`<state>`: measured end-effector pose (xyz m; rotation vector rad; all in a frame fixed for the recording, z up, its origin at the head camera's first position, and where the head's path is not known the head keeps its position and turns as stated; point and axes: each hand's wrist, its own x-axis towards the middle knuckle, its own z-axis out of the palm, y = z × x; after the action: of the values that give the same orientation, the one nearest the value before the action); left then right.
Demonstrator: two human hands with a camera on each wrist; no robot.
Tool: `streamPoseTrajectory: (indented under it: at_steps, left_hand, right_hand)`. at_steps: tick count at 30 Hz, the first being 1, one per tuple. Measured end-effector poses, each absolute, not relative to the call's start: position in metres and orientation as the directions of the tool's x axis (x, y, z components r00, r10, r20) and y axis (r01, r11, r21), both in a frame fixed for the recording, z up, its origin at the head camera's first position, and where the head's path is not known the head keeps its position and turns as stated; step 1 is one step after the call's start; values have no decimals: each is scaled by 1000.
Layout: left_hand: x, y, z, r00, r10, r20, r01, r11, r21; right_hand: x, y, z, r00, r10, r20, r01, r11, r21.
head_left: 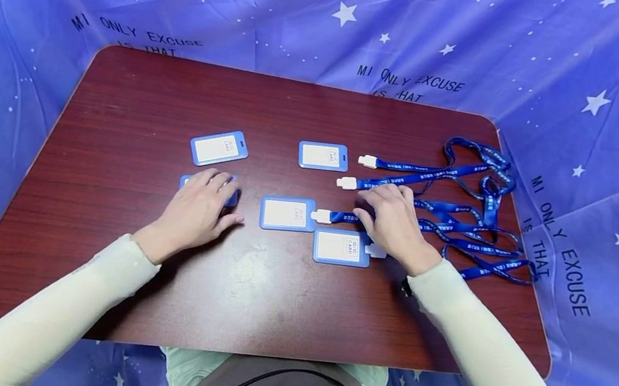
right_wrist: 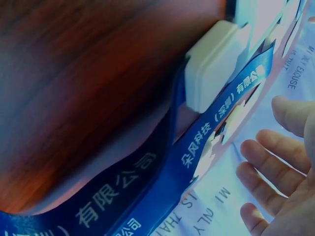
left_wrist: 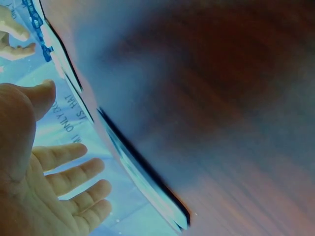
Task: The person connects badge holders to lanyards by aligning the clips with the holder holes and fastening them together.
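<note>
Currently, I see both hands well apart over the table [head_left: 236,319], neither gripping anything. The left hand [head_left: 197,208], fingers spread, is above a partly hidden card holder [head_left: 233,199]; I cannot tell whether they touch. The right hand [head_left: 393,219], fingers loosely bent, is over the blue lanyards [head_left: 456,244]. Between the hands I make out two holders with white clips at their right ends, the upper one [head_left: 284,214] just beside the lower one [head_left: 334,246]. Farther back lie a slanted holder [head_left: 216,149] and a straighter holder [head_left: 320,155], the latter near two loose clips [head_left: 347,183].
</note>
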<state>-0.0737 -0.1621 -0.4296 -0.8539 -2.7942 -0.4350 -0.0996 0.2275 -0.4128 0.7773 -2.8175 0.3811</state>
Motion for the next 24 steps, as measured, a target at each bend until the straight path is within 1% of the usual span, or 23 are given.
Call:
streamPoseTrajectory:
  at_steps: [7,14,24]
  left_hand:
    - [-73,-166,-428,-812,508,286,572,788,226]
    - [-73,-168,-429,-811,501,303,573,786,233]
    - [-74,-176,-430,-818,502,281,564,795,223]
  right_hand:
    - [-105,234,-415,-851,-464,246,-510,842,-176]
    - [-112,240,-416,-875,-437,211,-473,864,-174]
    - [-118,247,-418,-891,-412,188,-441,884,-154]
